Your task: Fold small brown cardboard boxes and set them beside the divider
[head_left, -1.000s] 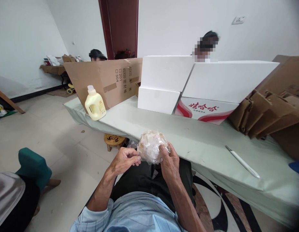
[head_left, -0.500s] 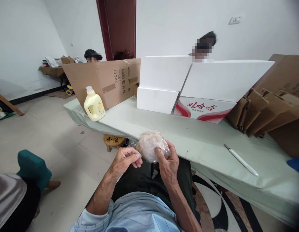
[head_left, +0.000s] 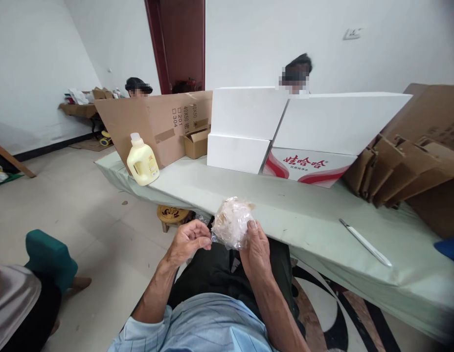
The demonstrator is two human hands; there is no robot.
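A whitish lump wrapped in clear plastic (head_left: 232, 222) is held over my lap, just off the table's front edge. My right hand (head_left: 257, 247) grips it from the right, thumb on top and the other fingers mostly hidden underneath. On its left side, my left hand (head_left: 192, 240) is closed in a pinch where the loose plastic film reaches the fingertips. What exactly is inside the wrapping I cannot make out. A white-handled knife (head_left: 366, 243) lies on the table to the right.
White boxes (head_left: 245, 112) stand stacked on the green-covered table (head_left: 241, 188). A yellow jug (head_left: 142, 161), a large cardboard panel (head_left: 139, 117) and a small open carton (head_left: 197, 143) are at left. Folded cardboard (head_left: 406, 166) leans at right. Two people sit behind the boxes.
The wrapped lump has turned in my hands, and my right thumb has shifted up its side. The small carton has come out leftward from behind the white boxes. A person behind has moved left.
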